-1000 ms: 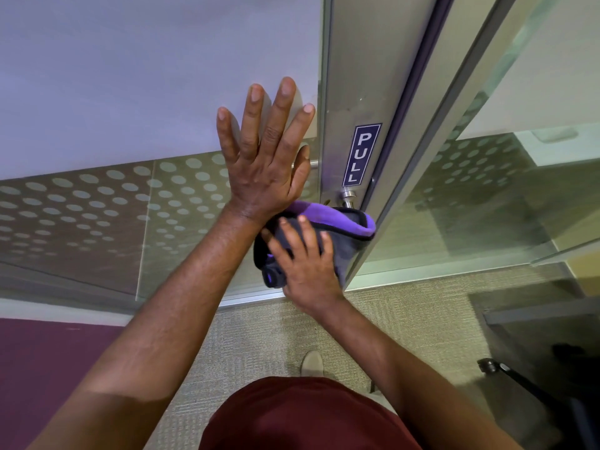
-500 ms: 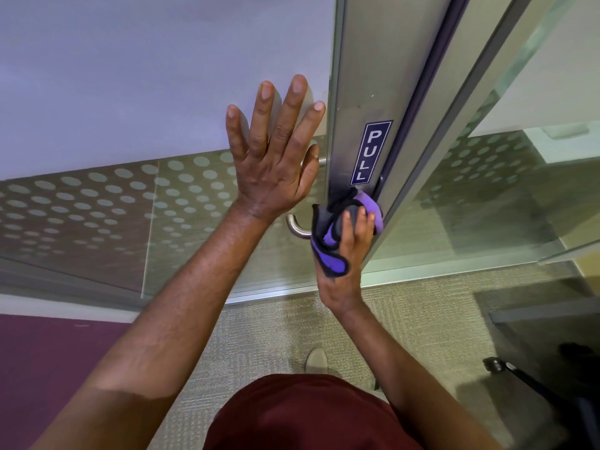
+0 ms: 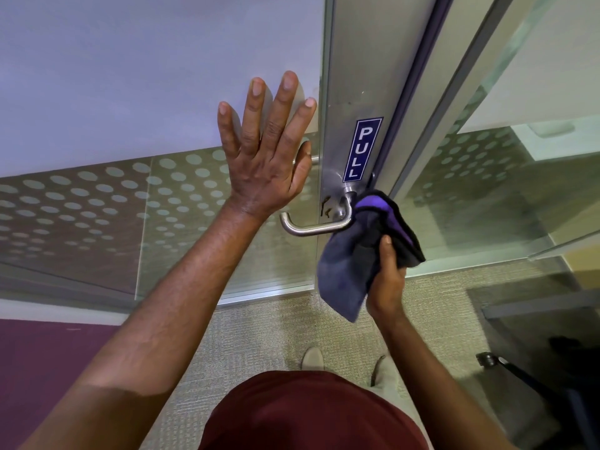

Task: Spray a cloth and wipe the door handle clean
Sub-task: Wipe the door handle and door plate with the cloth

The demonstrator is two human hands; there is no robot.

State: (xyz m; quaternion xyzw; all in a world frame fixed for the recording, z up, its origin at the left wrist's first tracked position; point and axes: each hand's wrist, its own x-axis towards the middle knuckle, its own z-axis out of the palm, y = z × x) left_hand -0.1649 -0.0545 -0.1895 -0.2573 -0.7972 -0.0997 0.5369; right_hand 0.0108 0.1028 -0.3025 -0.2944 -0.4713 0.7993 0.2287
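Since half a second ago, my right hand [image 3: 388, 274] is drawing the purple-grey microfibre cloth [image 3: 363, 251], gripped in curled fingers, off the curved steel door handle [image 3: 311, 227]. My left hand [image 3: 266, 157] is pressing flat, fingers spread, on the frosted glass door [image 3: 130, 92]. I am wiping; next, probably the lever's free end.

Left hand [image 3: 264, 164] flat, fingers spread, on glass door [image 3: 146, 92]. Right hand [image 3: 386, 277] grips bunched purple-grey cloth [image 3: 354, 254] touching bend of steel lever handle [image 3: 311, 227]. Blue PULL sign [image 3: 363, 150] on metal stile [image 3: 357, 76]. Carpet floor [image 3: 276, 326].
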